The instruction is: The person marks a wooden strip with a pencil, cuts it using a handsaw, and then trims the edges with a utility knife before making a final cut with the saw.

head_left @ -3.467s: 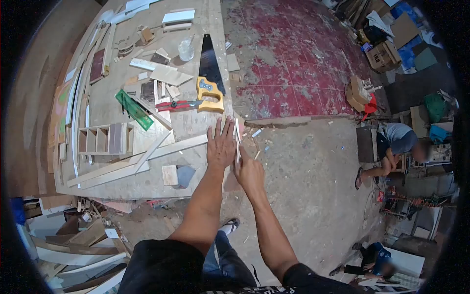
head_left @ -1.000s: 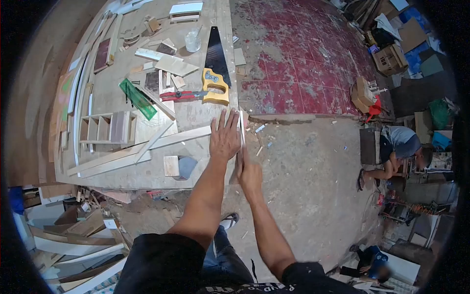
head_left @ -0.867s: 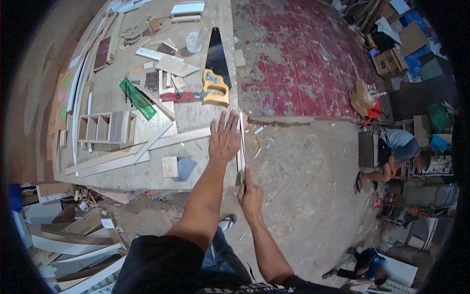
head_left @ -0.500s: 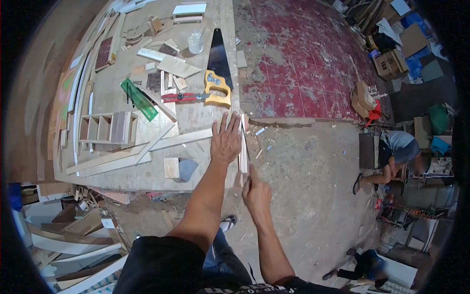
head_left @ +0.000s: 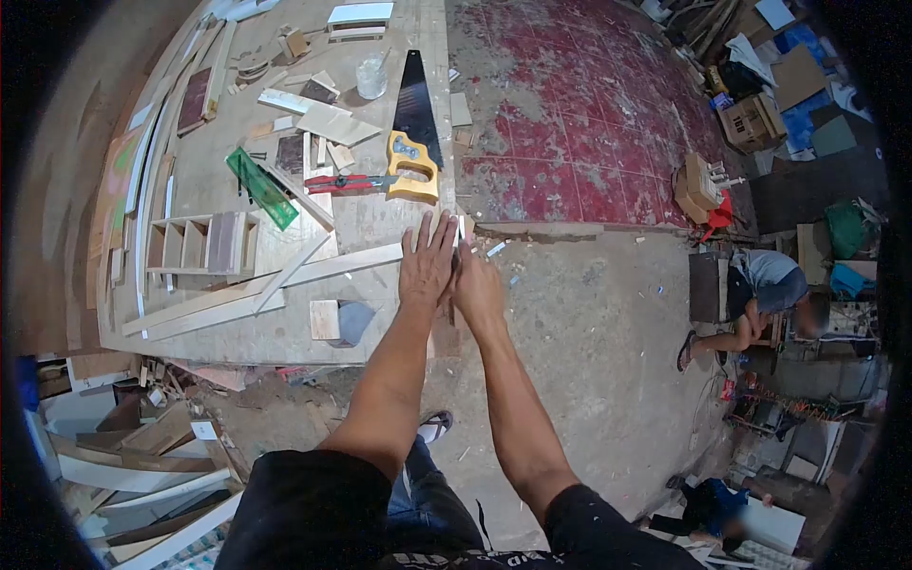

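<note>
1 narrow, pale strip [head_left: 462, 228] is positioned near-vertically at the centre of the frame, largely covered, its upper end exposed. 1 long, pale wooden board [head_left: 356, 259] lies flat left of centre, sloping toward the lower left.

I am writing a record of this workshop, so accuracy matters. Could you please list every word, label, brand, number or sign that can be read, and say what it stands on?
No text can be read with certainty.
Cardboard box by the far wall: dark printed marks, too blurred to read.
Black shirt of the person working: pale lettering at the picture's bottom edge, too incomplete to read.
White tag among the boards: dark mark, too small to read.
</note>
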A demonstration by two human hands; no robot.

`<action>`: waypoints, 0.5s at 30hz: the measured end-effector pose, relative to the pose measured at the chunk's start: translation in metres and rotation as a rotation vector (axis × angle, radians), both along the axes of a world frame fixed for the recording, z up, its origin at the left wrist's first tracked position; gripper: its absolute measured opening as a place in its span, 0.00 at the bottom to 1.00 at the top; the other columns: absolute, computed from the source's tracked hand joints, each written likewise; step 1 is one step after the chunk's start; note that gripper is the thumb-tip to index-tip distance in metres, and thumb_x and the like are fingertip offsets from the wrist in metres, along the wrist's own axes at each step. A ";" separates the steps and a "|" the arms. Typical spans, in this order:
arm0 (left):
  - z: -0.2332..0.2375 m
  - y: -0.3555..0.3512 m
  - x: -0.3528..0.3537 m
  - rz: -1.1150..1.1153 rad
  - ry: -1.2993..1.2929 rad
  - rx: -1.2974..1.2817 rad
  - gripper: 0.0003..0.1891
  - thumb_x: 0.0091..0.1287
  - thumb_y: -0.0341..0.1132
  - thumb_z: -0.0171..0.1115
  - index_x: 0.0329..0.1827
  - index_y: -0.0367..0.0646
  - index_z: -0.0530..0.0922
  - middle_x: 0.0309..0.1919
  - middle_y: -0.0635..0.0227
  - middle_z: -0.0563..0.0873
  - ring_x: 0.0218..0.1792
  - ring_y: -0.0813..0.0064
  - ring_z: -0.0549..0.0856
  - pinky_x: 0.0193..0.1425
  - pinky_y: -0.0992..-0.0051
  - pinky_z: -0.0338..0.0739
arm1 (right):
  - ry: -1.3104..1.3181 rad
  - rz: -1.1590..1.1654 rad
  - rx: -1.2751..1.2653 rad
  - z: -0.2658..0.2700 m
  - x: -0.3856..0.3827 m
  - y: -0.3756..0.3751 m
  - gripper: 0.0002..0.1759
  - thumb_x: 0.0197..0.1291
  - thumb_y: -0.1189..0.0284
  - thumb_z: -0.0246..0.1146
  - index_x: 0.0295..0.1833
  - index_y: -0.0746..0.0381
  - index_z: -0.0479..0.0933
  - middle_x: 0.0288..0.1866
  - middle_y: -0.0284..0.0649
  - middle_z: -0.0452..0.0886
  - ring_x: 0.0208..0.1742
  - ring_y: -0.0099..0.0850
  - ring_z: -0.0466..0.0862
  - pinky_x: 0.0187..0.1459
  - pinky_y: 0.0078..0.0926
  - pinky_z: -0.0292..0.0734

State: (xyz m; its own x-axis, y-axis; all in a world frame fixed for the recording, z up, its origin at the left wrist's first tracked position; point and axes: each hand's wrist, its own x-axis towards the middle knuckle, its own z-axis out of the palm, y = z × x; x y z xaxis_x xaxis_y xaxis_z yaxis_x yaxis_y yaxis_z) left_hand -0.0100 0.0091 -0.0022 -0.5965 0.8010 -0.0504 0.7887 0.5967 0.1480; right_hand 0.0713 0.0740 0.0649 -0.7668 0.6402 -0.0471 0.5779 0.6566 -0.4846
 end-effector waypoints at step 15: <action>0.003 -0.001 0.002 -0.003 0.029 0.001 0.35 0.78 0.46 0.48 0.87 0.50 0.54 0.88 0.71 0.52 0.86 0.62 0.52 0.86 0.49 0.45 | 0.114 0.004 -0.009 0.005 0.040 -0.025 0.28 0.65 0.72 0.62 0.71 0.67 0.75 0.29 0.63 0.84 0.32 0.58 0.88 0.35 0.54 0.81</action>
